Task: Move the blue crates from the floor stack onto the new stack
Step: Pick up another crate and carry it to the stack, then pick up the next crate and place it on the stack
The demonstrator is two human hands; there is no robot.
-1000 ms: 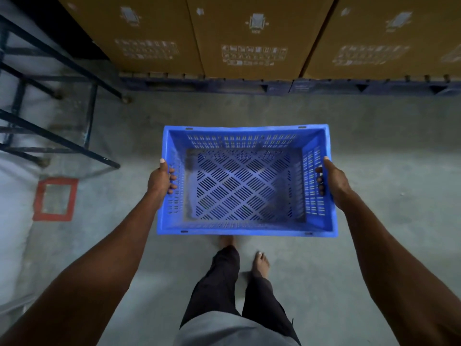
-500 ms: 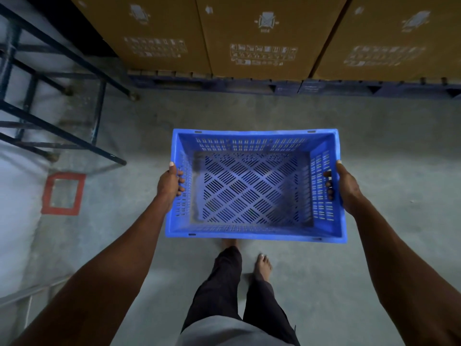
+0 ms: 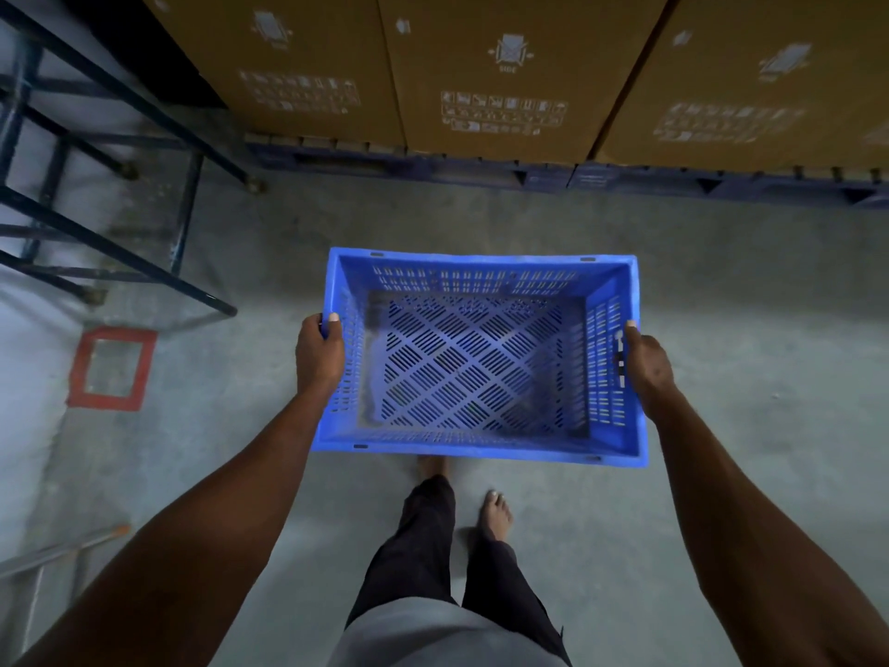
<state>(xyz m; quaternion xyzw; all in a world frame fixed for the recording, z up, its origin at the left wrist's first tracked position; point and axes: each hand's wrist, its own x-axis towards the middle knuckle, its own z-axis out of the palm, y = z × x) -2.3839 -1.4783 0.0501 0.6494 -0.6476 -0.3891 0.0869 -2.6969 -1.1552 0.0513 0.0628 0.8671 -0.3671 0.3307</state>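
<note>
An empty blue crate (image 3: pixel 474 363) with a slotted floor and slotted walls hangs level in front of me, above the concrete floor. My left hand (image 3: pixel 318 354) grips its left short wall, thumb over the rim. On the opposite short wall my right hand (image 3: pixel 647 365) holds on, fingers through the handle slot. Neither crate stack is in view.
Large brown cardboard boxes (image 3: pixel 486 74) on dark blue pallets (image 3: pixel 625 178) line the far side. A dark metal rack frame (image 3: pixel 110 151) stands at the left, near a red taped square (image 3: pixel 113 369) on the floor. My bare feet (image 3: pixel 495 515) show below the crate.
The crate and both hands stay in the same hold. The boxes, rack and red square have shifted lower and to the right in view as I step forward.
</note>
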